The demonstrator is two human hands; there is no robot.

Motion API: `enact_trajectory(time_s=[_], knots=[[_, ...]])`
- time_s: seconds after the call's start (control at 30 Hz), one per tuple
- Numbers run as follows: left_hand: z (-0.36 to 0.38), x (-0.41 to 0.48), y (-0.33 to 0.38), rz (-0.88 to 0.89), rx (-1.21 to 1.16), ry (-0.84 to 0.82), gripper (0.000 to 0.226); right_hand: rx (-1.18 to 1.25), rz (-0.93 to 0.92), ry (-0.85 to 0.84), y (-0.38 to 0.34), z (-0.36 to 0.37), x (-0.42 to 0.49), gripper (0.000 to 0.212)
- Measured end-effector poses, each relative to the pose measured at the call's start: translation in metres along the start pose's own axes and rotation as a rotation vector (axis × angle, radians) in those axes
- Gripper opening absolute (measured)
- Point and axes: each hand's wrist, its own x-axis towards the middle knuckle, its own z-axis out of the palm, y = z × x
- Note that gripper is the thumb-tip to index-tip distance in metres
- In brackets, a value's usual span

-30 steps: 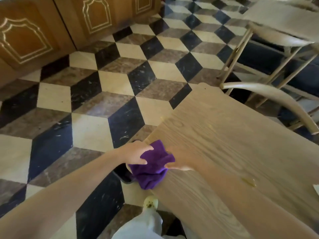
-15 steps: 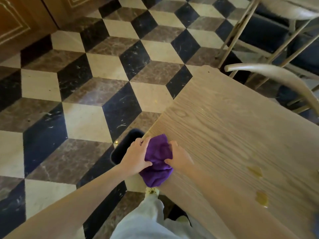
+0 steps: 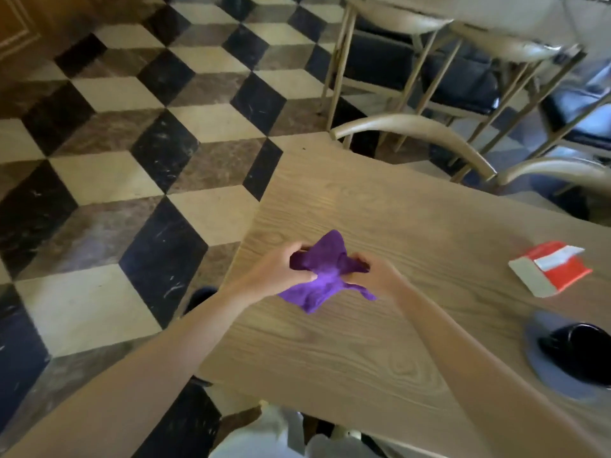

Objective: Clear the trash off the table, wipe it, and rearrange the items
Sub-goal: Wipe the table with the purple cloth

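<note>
Both hands met over the table (image 3: 330, 358), the left hand (image 3: 281, 269) and the right hand (image 3: 373, 276) each pinching a bunched part of the purple cloth (image 3: 325, 276). Half a second before, the cloth hung over the table's edge at about 8 o'clock, above a dark bin on the floor; by this moment it was held up over the board, near the middle of the view, with one corner pointing toward 12 o'clock and its lower folds hanging toward 6 o'clock. Whether those folds touched the wood could not be told.

Judgement: the move from the edge to the board suggested that the shaking-off or gathering step was over, and that the cloth was being refolded for wiping. The bin was almost hidden; only a dark curved bit (image 3: 201, 292) showed beside the left forearm, at 9 o'clock from the cloth.

Largest to smallest, the remaining things were: the chairs (image 3: 413, 127) at 1 o'clock, beyond the far edge; a grey saucer (image 3: 542, 361) with a black cup (image 3: 578, 352) on it, at 4 o'clock from the cloth; and a red-and-white carton (image 3: 552, 269) lying flat at 3 o'clock, well apart from the hands.

Judgement: the carton looked like trash not yet cleared, and the cup and saucer had not yet been rearranged.
</note>
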Motion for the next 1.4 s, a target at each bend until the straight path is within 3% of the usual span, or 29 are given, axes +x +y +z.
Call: enact_trajectory(time_s=[0.07, 0.17, 0.27, 0.33, 0.5, 0.63, 0.73, 0.8, 0.9, 1.1, 1.4], knots=[[0.013, 0.016, 0.029, 0.039, -0.064, -0.114, 0.047, -0.013, 0.006, 0.062, 0.012, -0.030, -0.011, 0.012], [0.048, 0.036, 0.060, 0.056, -0.215, -0.261, 0.041, 0.021, 0.017, 0.155, 0.037, -0.070, -0.038, 0.016], [0.103, 0.053, 0.079, 0.022, -0.333, -0.320, 0.038, -0.010, 0.096, 0.262, 0.071, -0.103, -0.067, 0.006], [0.138, 0.062, 0.087, -0.029, -0.342, -0.313, 0.037, -0.017, 0.176, 0.323, 0.097, -0.117, -0.078, 0.016], [0.209, 0.079, 0.082, -0.103, -0.019, -0.339, 0.043, -0.088, 0.414, 0.306, 0.152, -0.116, -0.084, 0.016], [0.229, 0.094, 0.065, 0.036, 0.345, -0.232, 0.040, -0.271, 0.559, 0.351, 0.184, -0.081, -0.076, 0.054], [0.223, 0.107, 0.047, 0.151, 0.451, -0.033, 0.039, -0.502, 0.356, 0.481, 0.189, -0.045, -0.074, 0.075], [0.208, 0.112, 0.033, 0.218, 0.506, 0.108, 0.035, -0.527, 0.187, 0.431, 0.193, -0.025, -0.066, 0.086], [0.172, 0.130, 0.004, 0.297, 0.640, 0.271, 0.038, -0.517, 0.156, 0.303, 0.200, -0.006, -0.048, 0.095], [0.107, 0.187, -0.019, 0.192, 1.025, 0.176, 0.058, -0.609, 0.132, 0.397, 0.210, 0.013, -0.038, 0.081], [0.107, 0.206, -0.034, 0.157, 1.136, 0.231, 0.078, -0.592, 0.130, 0.550, 0.215, 0.018, -0.019, 0.072]])
